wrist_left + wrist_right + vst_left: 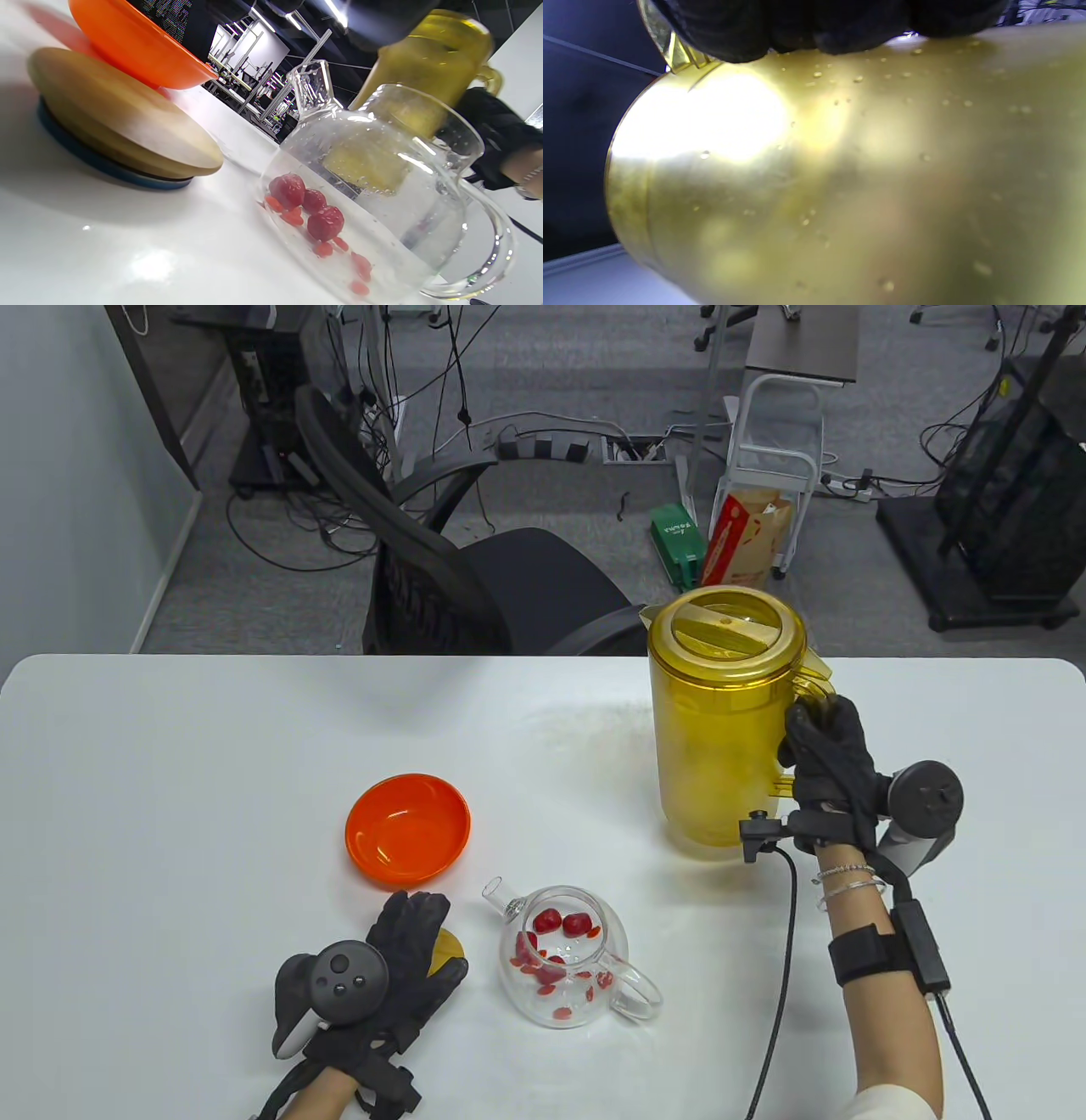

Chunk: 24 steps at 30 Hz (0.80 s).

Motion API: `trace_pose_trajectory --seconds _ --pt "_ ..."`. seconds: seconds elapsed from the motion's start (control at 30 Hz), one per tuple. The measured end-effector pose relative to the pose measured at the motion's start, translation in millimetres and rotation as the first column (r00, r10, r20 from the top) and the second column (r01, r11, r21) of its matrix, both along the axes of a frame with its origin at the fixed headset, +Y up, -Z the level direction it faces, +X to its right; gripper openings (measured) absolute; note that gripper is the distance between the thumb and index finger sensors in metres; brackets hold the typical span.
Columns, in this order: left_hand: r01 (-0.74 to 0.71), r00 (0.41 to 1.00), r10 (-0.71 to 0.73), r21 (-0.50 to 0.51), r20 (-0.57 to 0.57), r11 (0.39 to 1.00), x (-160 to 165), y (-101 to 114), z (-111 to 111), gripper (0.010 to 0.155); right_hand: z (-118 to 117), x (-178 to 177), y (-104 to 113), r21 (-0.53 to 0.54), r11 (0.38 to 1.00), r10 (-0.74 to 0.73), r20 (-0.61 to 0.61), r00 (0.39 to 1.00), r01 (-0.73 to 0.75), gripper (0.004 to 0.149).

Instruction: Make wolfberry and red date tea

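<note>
A yellow translucent pitcher (721, 721) with a lid stands at the table's right. My right hand (827, 763) grips its handle; the pitcher's wall (840, 178) fills the right wrist view under my gloved fingers (797, 25). A lidless glass teapot (567, 954) holds red dates and wolfberries (560, 942); they also show in the left wrist view (314, 212) inside the teapot (382, 190). My left hand (407, 959) rests flat on the table left of the teapot, partly over a wooden lid (447, 950), which also shows in the left wrist view (114, 118).
An empty orange bowl (407, 827) sits behind my left hand and shows in the left wrist view (135, 46). The white table (170, 780) ends at its far edge, with a black office chair (475, 585) beyond it.
</note>
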State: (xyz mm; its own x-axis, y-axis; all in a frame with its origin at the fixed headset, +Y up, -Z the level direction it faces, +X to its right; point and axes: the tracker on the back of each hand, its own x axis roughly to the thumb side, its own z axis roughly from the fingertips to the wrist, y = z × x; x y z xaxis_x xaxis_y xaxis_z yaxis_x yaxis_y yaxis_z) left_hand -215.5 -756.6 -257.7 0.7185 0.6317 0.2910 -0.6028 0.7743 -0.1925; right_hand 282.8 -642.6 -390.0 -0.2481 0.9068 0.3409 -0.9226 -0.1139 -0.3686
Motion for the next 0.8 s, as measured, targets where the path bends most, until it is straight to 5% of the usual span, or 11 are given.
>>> trace_pose_trajectory --seconds 0.2,0.43,0.8 --pt "-0.002 1.000 0.002 0.005 -0.008 1.000 -1.1 0.5 0.1 0.073 49.5 -2.5 41.8 -0.032 0.991 0.129 -0.120 0.984 -0.134 0.035" --pt "-0.007 1.000 0.007 -0.010 -0.004 1.000 -1.0 -0.8 0.6 0.073 96.5 -19.8 59.6 -0.109 0.942 0.282 -0.249 0.927 -0.316 0.035" --pt "0.003 1.000 -0.003 -0.026 0.014 1.000 2.6 -3.1 1.7 0.073 128.2 -55.6 79.3 -0.102 0.787 0.546 -0.342 0.765 -0.608 0.036"
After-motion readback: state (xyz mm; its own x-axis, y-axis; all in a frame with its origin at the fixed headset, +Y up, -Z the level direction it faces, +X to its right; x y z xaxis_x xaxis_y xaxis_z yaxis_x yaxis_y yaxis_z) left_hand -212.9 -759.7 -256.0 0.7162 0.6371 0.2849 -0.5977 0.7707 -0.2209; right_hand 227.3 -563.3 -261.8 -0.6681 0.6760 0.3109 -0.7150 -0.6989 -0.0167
